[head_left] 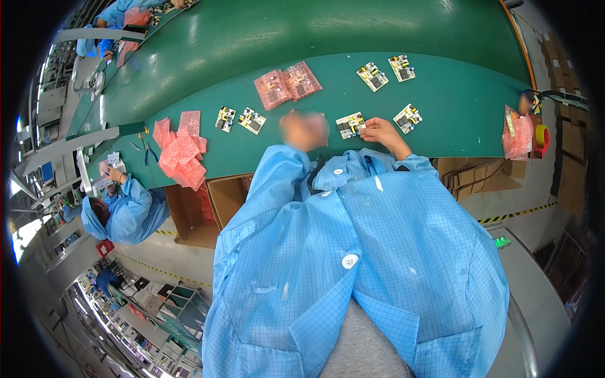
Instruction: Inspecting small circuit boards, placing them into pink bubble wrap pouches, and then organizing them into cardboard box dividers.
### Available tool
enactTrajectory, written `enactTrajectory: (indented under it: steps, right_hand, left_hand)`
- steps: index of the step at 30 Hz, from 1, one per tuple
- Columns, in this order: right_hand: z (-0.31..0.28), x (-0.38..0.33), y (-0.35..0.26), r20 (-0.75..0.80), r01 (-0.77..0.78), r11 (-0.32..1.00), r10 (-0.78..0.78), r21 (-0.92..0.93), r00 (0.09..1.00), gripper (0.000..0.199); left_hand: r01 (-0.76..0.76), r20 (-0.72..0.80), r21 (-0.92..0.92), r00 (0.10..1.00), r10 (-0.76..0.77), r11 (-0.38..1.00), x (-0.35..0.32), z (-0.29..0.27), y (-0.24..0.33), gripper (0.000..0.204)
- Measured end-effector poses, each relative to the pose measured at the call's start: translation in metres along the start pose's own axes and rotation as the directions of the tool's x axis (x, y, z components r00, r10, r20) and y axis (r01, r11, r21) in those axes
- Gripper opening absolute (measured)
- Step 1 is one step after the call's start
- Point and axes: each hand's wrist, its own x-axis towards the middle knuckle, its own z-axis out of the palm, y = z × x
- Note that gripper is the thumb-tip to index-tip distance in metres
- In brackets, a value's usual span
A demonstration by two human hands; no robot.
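Observation:
My right hand (386,135) pinches the right edge of a circuit board (350,126) with yellow and black parts, just over the green tabletop. To its left is my left hand (301,130), blurred so that its fingers cannot be made out. Pink bubble wrap (325,120) shows at the right side of that hand; whether the hand grips it is unclear. Beyond my left hand lie two pink bubble-wrap bags (288,85) with boards inside. A bare board (252,120) rests to the left with another beside it. Further bare boards (408,118) lie at right and far right.
Loose pink bubble bags (181,151) are heaped at the left, near pliers (150,153). More bubble wrap (517,133) and a yellow tape roll (541,135) sit at the right end. Cardboard boxes (193,217) stand below the table edge. A co-worker in blue (135,205) sits at left.

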Motion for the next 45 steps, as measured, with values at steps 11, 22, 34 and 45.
enactTrajectory:
  steps: [11,22,34,45]
  right_hand:
    - [0.008,0.012,0.012,0.029,0.195,0.954,-0.194,-0.229,0.981,0.031]
    - [0.016,0.013,-0.001,0.013,0.312,0.937,-0.314,-0.154,0.949,0.032]
    - [0.036,0.019,-0.019,0.050,0.328,0.919,-0.326,-0.220,0.944,0.034]
    - [0.042,0.020,-0.013,0.058,0.333,0.902,-0.331,-0.274,0.942,0.034]
  left_hand:
    - [-0.495,0.088,0.170,0.869,0.487,0.852,0.007,0.022,-0.010,0.014]
    - [-0.387,0.022,-0.058,0.921,0.389,0.920,0.003,0.022,-0.024,0.012]
    - [-0.479,-0.191,-0.127,0.871,0.453,0.869,-0.007,0.025,-0.031,0.010]
    - [-0.475,-0.178,-0.118,0.874,0.452,0.872,-0.005,0.029,-0.034,0.006]
